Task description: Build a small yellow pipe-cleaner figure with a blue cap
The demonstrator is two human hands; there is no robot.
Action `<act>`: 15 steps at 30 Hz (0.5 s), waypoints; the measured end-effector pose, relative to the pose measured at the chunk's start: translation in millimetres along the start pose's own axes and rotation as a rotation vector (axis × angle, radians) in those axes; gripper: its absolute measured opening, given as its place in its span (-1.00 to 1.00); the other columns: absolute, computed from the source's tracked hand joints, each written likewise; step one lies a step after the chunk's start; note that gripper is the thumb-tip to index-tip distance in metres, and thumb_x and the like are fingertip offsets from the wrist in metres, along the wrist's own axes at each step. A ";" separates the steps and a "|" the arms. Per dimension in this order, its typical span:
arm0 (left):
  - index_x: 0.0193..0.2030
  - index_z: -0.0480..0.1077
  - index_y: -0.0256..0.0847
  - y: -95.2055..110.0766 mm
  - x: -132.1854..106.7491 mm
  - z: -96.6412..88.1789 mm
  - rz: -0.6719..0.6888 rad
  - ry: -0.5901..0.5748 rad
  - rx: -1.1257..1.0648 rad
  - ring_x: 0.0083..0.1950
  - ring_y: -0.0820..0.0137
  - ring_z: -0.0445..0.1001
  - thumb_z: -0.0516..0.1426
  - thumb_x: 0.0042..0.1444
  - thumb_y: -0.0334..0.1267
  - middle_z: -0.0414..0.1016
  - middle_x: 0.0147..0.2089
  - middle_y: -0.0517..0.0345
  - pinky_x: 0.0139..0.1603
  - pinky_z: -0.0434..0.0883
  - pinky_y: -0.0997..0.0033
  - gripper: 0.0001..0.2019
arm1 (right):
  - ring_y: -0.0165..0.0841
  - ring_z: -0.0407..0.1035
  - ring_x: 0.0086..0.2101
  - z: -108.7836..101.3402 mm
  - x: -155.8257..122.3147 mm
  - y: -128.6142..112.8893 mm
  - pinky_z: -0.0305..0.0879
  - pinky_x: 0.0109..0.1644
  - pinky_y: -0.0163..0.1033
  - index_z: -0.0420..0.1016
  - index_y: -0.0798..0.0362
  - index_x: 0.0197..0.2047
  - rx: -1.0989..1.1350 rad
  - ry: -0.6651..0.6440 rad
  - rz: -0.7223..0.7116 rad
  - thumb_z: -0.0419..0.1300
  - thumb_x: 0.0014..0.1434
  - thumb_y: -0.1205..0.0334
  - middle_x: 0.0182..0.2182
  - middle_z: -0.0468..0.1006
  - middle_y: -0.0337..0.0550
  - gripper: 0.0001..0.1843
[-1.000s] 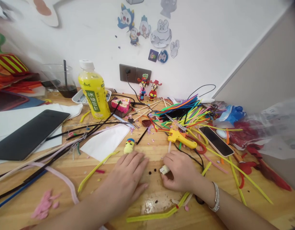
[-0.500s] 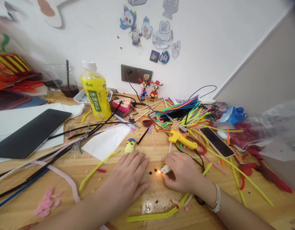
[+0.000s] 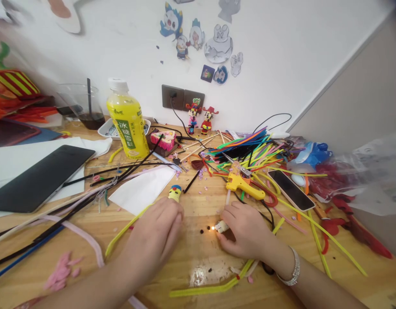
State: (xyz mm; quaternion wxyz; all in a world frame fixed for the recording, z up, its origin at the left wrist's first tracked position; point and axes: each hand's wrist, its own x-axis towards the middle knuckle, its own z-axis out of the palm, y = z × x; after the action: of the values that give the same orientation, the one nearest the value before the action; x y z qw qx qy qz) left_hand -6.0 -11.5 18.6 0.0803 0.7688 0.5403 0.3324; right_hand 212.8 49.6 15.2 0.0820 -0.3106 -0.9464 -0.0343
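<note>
My right hand (image 3: 245,229) is closed round a small lighter (image 3: 221,226) held low over the wooden table (image 3: 88,270). A tiny flame (image 3: 212,228) burns at its tip, right beside two small black beads (image 3: 204,231). My left hand (image 3: 156,231) lies palm down with fingers together, just below a small yellow figure with a blue cap (image 3: 175,192). It holds nothing. A silver bracelet (image 3: 291,268) circles my right wrist.
A yellow glue gun (image 3: 243,185) and a heap of coloured pipe cleaners (image 3: 252,152) lie behind my right hand, with a phone (image 3: 290,189) beside them. Left are a yellow drink bottle (image 3: 126,122), a black tablet (image 3: 40,177), white paper (image 3: 143,189) and long black stems.
The lighter has been lit; its flame stays by the beads. My left hand has slid left and toward the yellow figure.
</note>
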 end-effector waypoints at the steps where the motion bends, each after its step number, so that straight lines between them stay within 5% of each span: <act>1: -0.40 0.17 -0.17 -0.6 -0.1 0.3 -0.044 0.018 -0.014 -0.36 0.35 0.31 -0.17 0.23 -0.33 0.27 -0.42 0.17 -0.33 0.29 0.36 -0.79 | -0.28 0.22 -0.42 -0.3 0.1 0.0 0.04 -0.37 -0.23 0.36 0.11 -0.44 -0.001 -0.003 -0.001 0.07 0.02 0.14 -0.49 0.40 -0.12 -0.80; 6: -0.41 0.14 -0.14 -1.5 0.3 -1.0 -0.206 0.049 -0.072 -0.37 0.36 0.31 -0.18 0.24 -0.24 0.27 -0.43 0.21 -0.34 0.29 0.38 -0.78 | -0.29 0.21 -0.42 -1.2 0.2 -0.4 0.04 -0.37 -0.22 0.36 0.10 -0.44 -0.005 -0.020 -0.008 0.06 0.03 0.12 -0.49 0.39 -0.12 -0.79; 15: -0.43 0.13 -0.13 -1.0 3.0 -2.1 -0.274 0.064 -0.118 -0.40 0.36 0.30 -0.18 0.24 -0.23 0.25 -0.46 0.23 -0.36 0.27 0.39 -0.76 | -0.27 0.22 -0.39 0.0 1.3 -0.1 0.07 -0.33 -0.20 0.36 0.10 -0.41 -0.010 -0.069 -0.007 0.06 0.03 0.12 -0.46 0.40 -0.11 -0.79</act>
State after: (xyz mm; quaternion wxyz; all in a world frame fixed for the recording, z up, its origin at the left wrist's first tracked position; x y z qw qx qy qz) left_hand -7.4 -9.0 21.0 0.1526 0.6708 0.6221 0.3739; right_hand 211.8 50.3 15.4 0.0474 -0.3087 -0.9495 -0.0286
